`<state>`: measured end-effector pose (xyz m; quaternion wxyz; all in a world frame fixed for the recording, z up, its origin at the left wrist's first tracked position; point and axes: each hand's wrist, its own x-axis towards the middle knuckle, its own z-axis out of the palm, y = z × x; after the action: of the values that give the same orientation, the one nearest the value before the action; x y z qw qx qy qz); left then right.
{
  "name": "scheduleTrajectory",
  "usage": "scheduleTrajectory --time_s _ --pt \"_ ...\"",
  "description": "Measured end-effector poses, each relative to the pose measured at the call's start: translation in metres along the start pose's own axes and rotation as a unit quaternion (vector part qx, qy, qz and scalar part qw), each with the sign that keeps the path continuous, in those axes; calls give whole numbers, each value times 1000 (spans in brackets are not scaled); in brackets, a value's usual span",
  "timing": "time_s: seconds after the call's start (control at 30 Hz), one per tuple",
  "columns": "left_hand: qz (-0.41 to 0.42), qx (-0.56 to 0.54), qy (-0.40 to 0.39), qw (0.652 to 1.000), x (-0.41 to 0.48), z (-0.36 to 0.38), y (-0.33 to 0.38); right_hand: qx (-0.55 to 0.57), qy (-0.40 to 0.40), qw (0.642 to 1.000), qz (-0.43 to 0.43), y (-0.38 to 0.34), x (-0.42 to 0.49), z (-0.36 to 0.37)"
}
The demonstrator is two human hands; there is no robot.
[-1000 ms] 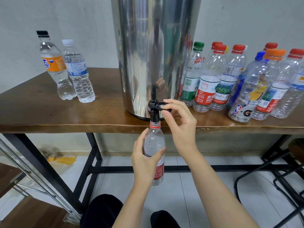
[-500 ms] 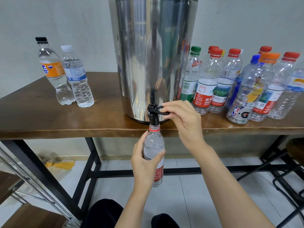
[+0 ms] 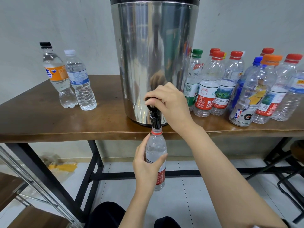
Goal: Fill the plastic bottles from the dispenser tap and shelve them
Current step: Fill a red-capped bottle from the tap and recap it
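The clear plastic bottle with the red neck ring and red-and-white label (image 3: 156,148) is hanging upright just below the front edge of the brown wooden worktop (image 3: 41,122). Its open mouth is sitting right under the black tap spout (image 3: 155,120) of the tall stainless-steel dispenser (image 3: 154,55). The left hand (image 3: 146,168) is wrapping its grip around the bottle's middle, thumb on one side and fingers on the other, and is keeping it where it was a second ago.

The change is happening above. The right hand (image 3: 170,102) was pinching the black tap lever (image 3: 148,100) from the side while the lever was sticking out to the right. Now it is covering the lever from on top, its grip clenched over it, and the lever's end is showing at the left of the fingers. So the lever is being swung round.

Water seems to be reaching the bottle's shoulder, so I am judging this as the tap being shut off at the end of a fill, though no stream is showing either way.

Further out, two capped bottles holding water (image 3: 79,83) are standing at the worktop's left, well apart from the dispenser. A crowd of capped, seemingly empty bottles (image 3: 256,89) is waiting at its right, so most of the filling is looking undone.
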<state>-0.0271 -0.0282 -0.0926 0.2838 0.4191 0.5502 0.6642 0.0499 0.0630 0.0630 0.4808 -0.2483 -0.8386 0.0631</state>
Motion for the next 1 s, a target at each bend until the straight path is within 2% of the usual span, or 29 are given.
scheduleTrajectory --time_s 0.13,0.23,0.27,0.33,0.43,0.53,0.63,0.77,0.83,0.97,1.0 --pt "3 -2 2 1000 0 -2 0 41 36 997 55 6 -12 -13" --pt "3 -8 1 1000 1 -2 1 7 106 980 166 31 -28 -29" --pt "1 -7 1 1000 0 -2 1 -32 98 972 211 45 -34 -35" --pt "-1 -4 3 1000 0 -2 1 -117 9 948 294 71 -46 -40" --pt "-5 -1 2 1000 0 -2 2 -181 -136 906 357 87 -60 -35" --pt "-11 12 -2 1000 -2 -5 2 -208 -200 885 367 84 -64 -24" --pt "-10 23 1 1000 -6 -11 1 -233 -216 878 357 84 -64 -18" --pt "-12 32 6 999 -8 -20 2 -220 -200 889 348 87 -66 -15" --pt "-9 35 11 999 -8 -27 4 -194 -168 904 342 86 -67 -17" --pt "1 34 27 999 -7 -40 13 -113 54 960 249 51 -50 -43" --pt "3 33 28 999 -6 -44 16 -75 85 968 222 33 -41 -52"
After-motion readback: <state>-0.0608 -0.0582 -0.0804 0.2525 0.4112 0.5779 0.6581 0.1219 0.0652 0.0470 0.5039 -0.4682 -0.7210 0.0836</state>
